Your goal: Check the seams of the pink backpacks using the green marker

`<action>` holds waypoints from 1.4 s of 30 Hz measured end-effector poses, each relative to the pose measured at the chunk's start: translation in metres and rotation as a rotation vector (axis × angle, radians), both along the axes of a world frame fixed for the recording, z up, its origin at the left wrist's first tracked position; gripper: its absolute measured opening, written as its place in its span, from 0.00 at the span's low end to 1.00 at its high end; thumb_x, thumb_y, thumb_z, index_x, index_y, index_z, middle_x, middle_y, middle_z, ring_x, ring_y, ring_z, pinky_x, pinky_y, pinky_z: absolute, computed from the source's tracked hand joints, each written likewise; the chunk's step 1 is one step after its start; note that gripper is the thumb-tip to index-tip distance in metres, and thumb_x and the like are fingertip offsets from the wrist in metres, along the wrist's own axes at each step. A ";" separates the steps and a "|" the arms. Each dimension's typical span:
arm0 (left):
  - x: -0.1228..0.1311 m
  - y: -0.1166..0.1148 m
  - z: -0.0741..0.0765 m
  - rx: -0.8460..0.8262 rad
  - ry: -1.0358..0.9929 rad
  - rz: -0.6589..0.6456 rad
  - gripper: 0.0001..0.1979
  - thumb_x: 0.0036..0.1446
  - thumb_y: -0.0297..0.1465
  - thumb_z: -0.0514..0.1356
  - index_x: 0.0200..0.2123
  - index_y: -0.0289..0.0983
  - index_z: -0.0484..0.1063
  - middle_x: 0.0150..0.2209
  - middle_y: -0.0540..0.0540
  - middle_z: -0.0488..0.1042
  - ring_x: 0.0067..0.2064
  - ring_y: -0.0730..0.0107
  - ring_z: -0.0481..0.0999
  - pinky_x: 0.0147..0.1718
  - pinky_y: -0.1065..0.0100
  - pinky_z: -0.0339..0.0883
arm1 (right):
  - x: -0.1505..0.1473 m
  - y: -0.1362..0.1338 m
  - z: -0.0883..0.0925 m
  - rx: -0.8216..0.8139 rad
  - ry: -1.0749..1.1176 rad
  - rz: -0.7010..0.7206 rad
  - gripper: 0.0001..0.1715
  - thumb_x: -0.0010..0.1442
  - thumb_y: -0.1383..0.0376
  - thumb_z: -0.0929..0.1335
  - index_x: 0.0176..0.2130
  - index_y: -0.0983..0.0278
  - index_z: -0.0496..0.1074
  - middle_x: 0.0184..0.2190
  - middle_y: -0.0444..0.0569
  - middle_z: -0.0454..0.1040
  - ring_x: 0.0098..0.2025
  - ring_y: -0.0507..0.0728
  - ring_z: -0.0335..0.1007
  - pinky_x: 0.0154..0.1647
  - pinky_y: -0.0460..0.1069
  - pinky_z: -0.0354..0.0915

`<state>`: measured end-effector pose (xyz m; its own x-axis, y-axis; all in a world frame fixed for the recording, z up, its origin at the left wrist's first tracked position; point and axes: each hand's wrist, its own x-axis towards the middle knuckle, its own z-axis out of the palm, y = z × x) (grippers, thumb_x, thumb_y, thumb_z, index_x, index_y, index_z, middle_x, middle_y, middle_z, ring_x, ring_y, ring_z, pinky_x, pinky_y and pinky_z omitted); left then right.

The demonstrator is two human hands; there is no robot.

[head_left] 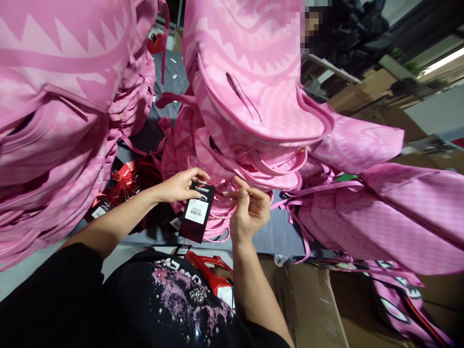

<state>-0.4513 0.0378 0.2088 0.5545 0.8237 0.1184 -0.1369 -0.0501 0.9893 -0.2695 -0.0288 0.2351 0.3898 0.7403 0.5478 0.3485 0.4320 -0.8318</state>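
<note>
A black hang tag [188, 232] with a white barcode label hangs upright in front of the pink backpacks. My left hand [184, 186] pinches its top end between thumb and fingers. Just right of the tag, my right hand [251, 208] is closed in a pinch, its fingertips pointing at the tag's top; whatever sits between them is too small to make out. Behind both hands rises a stack of pink backpacks [253, 116] with straps and handle loops facing me.
Another tall stack of pink backpacks [54, 159] stands on the left. Red tag strings [125, 180] and more black tags [101, 209] lie between the stacks on the grey table [266, 237]. Pink bags [391, 217] lie at right, above a cardboard box [311, 299]. Something red [213, 273] is below the table edge.
</note>
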 end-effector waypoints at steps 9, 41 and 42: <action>0.020 -0.018 -0.010 0.375 0.042 0.426 0.08 0.57 0.37 0.65 0.34 0.40 0.80 0.43 0.43 0.81 0.45 0.65 0.78 0.49 0.60 0.68 | 0.021 0.012 0.010 -0.219 -0.354 0.304 0.09 0.66 0.60 0.65 0.38 0.60 0.74 0.31 0.46 0.77 0.27 0.53 0.73 0.31 0.50 0.72; 0.024 -0.012 0.007 0.706 0.544 0.239 0.09 0.65 0.34 0.60 0.40 0.41 0.81 0.39 0.49 0.81 0.40 0.71 0.79 0.37 0.71 0.67 | 0.032 0.008 0.032 -0.193 -0.857 0.387 0.09 0.68 0.68 0.64 0.38 0.63 0.74 0.32 0.48 0.72 0.33 0.53 0.71 0.35 0.47 0.68; 0.023 -0.012 0.007 0.708 0.553 0.234 0.09 0.65 0.34 0.59 0.40 0.42 0.81 0.39 0.49 0.81 0.40 0.71 0.79 0.37 0.71 0.67 | 0.032 0.008 0.032 -0.197 -0.859 0.386 0.09 0.68 0.67 0.64 0.39 0.63 0.74 0.32 0.48 0.73 0.33 0.53 0.71 0.35 0.47 0.68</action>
<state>-0.4278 0.0255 0.2161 0.5108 0.7584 0.4050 0.4351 -0.6343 0.6390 -0.2373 -0.0210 0.2669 -0.3764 0.8427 0.3848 0.7357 0.5244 -0.4287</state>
